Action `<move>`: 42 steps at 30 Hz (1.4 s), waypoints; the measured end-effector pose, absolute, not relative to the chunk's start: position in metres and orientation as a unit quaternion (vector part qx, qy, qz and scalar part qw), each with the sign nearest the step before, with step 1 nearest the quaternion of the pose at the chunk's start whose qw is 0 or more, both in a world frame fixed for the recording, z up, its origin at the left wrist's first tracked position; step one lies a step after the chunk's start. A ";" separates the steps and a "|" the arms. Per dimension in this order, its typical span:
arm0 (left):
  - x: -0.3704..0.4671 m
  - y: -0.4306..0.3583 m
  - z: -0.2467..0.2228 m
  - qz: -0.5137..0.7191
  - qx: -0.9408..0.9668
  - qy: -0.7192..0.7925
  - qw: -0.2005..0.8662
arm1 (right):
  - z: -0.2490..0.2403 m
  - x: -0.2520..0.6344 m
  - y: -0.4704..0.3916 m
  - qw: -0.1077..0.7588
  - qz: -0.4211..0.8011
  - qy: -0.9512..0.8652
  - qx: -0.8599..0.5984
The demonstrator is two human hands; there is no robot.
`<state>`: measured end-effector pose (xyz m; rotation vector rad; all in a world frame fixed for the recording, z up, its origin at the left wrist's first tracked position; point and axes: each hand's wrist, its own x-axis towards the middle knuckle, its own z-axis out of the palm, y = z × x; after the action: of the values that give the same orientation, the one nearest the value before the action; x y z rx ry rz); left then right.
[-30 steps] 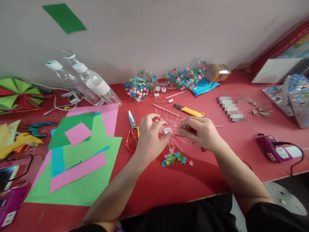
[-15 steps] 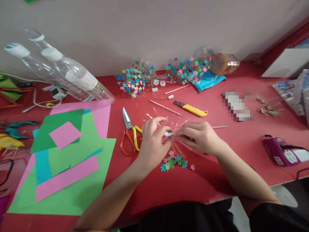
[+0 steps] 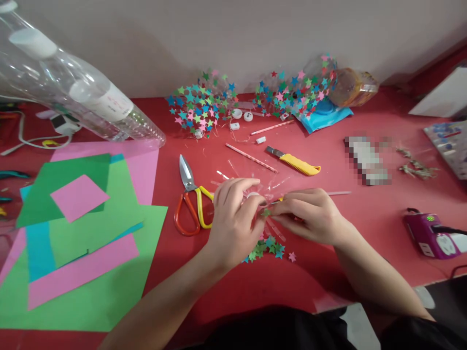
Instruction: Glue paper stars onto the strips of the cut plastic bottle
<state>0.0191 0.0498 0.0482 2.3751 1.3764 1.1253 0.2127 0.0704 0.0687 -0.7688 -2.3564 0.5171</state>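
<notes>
My left hand [image 3: 233, 221] is closed, its fingers curled around a clear plastic piece cut into thin strips [image 3: 275, 228], with a white round part [image 3: 252, 195] at its middle. A small green star [image 3: 266, 212] shows at the left thumb tip, between both hands. My right hand [image 3: 310, 214] is pinched just right of the star; a small yellow bit shows above its fingertips, but what it grips is mostly hidden. Below the hands lies a pile of loose paper stars [image 3: 269, 247], partly covered by the left hand. Red-and-yellow-handled scissors [image 3: 189, 194] lie beside the left hand.
Star-covered clear pieces [image 3: 199, 107] stand by the wall. A yellow utility knife [image 3: 297, 163], striped straws [image 3: 251, 158] and a blue packet [image 3: 323, 115] lie in front. Leaning plastic bottles [image 3: 105, 102] and coloured paper sheets [image 3: 91, 262] fill the left; a purple power adapter [image 3: 430, 233] sits right.
The camera view has shifted, with the paper and bottles sliding left. The green star now shows more clearly between the hands, and a yellow bit has appeared at the right fingertips.
</notes>
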 end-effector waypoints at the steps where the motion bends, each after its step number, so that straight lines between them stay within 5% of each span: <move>1: 0.019 0.049 0.048 0.378 0.799 0.460 0.086 | 0.069 0.212 0.070 0.300 0.197 -0.887 -0.290; 13: 0.021 0.047 0.050 0.377 0.801 0.454 0.101 | 0.062 0.211 0.070 0.309 0.201 -0.871 -0.326; 24: 0.022 0.048 0.049 0.379 0.782 0.467 0.165 | 0.073 0.199 0.061 0.282 0.355 -0.745 -0.490; 42: 0.019 0.048 0.051 0.362 0.779 0.473 0.196 | 0.074 0.195 0.063 0.263 0.434 -0.697 -0.506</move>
<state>0.0190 0.0476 0.0512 2.1817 1.3261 1.0155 0.1950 0.0627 0.0740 -1.3686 -1.8859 1.1740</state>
